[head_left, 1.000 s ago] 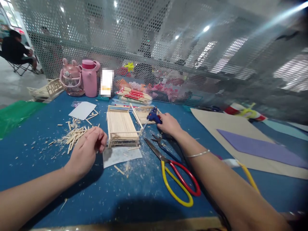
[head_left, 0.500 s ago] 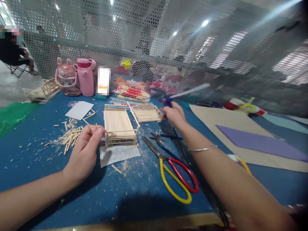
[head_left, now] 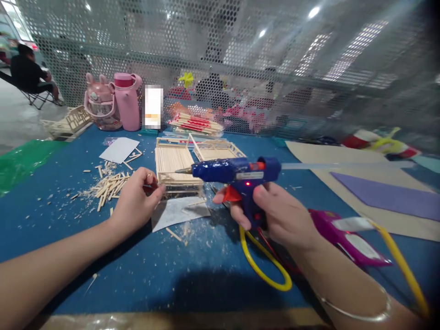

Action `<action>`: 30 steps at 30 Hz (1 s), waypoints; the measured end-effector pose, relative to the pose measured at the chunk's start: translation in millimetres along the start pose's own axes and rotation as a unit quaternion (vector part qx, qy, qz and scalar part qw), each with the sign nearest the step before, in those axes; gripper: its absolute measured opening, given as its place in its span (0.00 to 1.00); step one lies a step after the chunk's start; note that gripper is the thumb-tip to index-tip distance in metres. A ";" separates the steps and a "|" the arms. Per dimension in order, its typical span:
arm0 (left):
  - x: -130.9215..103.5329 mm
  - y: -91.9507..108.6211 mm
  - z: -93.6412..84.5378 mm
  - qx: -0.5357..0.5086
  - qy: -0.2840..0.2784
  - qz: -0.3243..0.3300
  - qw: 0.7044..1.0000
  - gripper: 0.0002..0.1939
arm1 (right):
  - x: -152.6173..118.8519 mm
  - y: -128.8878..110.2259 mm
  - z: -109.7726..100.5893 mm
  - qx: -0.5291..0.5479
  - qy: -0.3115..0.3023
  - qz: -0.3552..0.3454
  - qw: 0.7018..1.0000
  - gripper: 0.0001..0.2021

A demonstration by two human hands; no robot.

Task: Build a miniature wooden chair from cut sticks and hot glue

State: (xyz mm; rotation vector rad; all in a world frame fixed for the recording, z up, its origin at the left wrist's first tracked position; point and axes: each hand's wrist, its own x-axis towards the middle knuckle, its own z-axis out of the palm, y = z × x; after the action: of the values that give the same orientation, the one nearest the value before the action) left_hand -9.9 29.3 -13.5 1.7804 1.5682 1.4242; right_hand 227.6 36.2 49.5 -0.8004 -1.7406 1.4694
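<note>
In my right hand (head_left: 285, 211) is a blue hot glue gun (head_left: 220, 169), my fingers around its handle by the orange trigger. A long clear glue stick (head_left: 343, 166) sticks out of its back, and a small red light glows on its side. The metal nozzle points left, in front of a small bed-like model (head_left: 173, 158) of pale wooden sticks. My left hand (head_left: 139, 199) is closed, fingers curled, thumb tip at the model's left front corner; what it pinches is hidden. Under the model's front lies a white paper (head_left: 178, 214). A second stick frame (head_left: 218, 151) stands behind, partly covered.
Cut sticks (head_left: 112, 188) and shavings lie left of my left hand. Scissors with a yellow handle (head_left: 266, 266) lie below the glue gun, partly hidden. A purple sheet (head_left: 388, 195), a magenta packet (head_left: 354, 238), a pink bottle (head_left: 127, 103) and bundled sticks (head_left: 195, 123) surround the work.
My right hand has brought the glue gun from the back right toward me, turning its nozzle left in front of the model. My left hand stays by the model's corner.
</note>
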 end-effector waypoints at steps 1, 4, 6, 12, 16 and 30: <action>-0.2 1.6 -0.5 -0.007 0.006 0.009 1.000 0.13 | 0.0 2.2 2.1 -0.007 0.003 0.005 1.000 0.19; -4.8 7.0 -3.6 -0.024 0.022 0.027 0.999 0.13 | 1.3 4.0 2.7 -0.033 0.030 0.001 0.999 0.20; -9.1 10.5 -5.9 -0.029 0.025 0.031 0.999 0.13 | 1.3 3.0 2.3 -0.044 0.035 0.001 0.998 0.21; -15.6 13.4 -7.6 -0.052 0.016 0.034 0.998 0.13 | -0.4 5.2 9.0 -0.043 0.027 0.003 0.999 0.20; -17.1 12.7 -8.2 -0.060 0.014 0.039 0.997 0.13 | -0.8 10.1 11.4 -0.021 0.041 0.004 0.999 0.17; -16.8 14.8 -7.6 -0.082 0.010 0.034 0.996 0.14 | -0.5 13.9 11.6 0.022 0.047 0.023 0.998 0.18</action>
State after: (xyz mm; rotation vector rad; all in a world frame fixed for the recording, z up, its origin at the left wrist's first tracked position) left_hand -6.4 7.2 -5.8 1.7415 1.3697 1.5591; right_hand 218.4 31.6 34.6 -0.8785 -1.6244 1.4716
